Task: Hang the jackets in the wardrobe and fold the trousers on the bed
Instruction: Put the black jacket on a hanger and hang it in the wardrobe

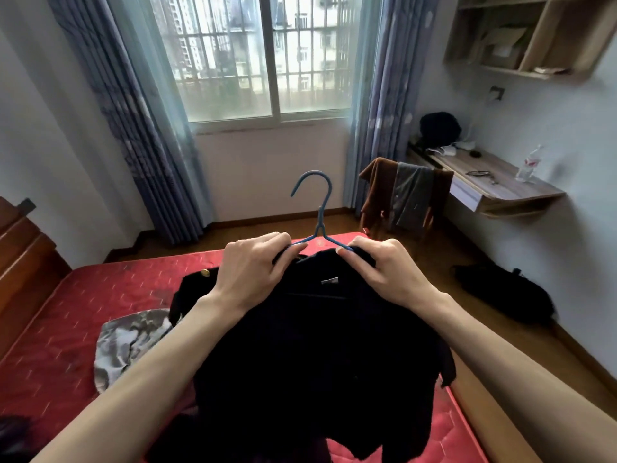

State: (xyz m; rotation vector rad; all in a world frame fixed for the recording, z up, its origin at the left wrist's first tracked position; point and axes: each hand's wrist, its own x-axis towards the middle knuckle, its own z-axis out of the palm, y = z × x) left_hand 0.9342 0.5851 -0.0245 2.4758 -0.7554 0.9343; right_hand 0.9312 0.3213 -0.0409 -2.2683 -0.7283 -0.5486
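The dark navy, soft woollen-looking jacket (320, 335) hangs in front of the person over the red quilted mattress of the bed (66, 315), its collar threaded on a thin blue wire hanger (319, 208) whose hook stands upright above both hands. The left hand (253, 265) pinches the left shoulder of the jacket against the hanger arm, and the right hand (377, 265) does the same on the other side, so each grip is narrow and closed on cloth and wire together. The fabric looks thick, limp and fairly heavy for so slight a hanger; it will likely sag and could slide off a smooth arm if tilted, so the sound place to hold is at the shoulders or the hanger's neck just under the hook. A crumpled grey patterned garment (130, 339) lies on the bed, just left of the jacket, partly under its edge. Open floor runs along the right of the bed, past a wooden chair draped with brown and grey clothes (407, 198) and a dark bag on the floor (500, 292). The wardrobe is not in view.
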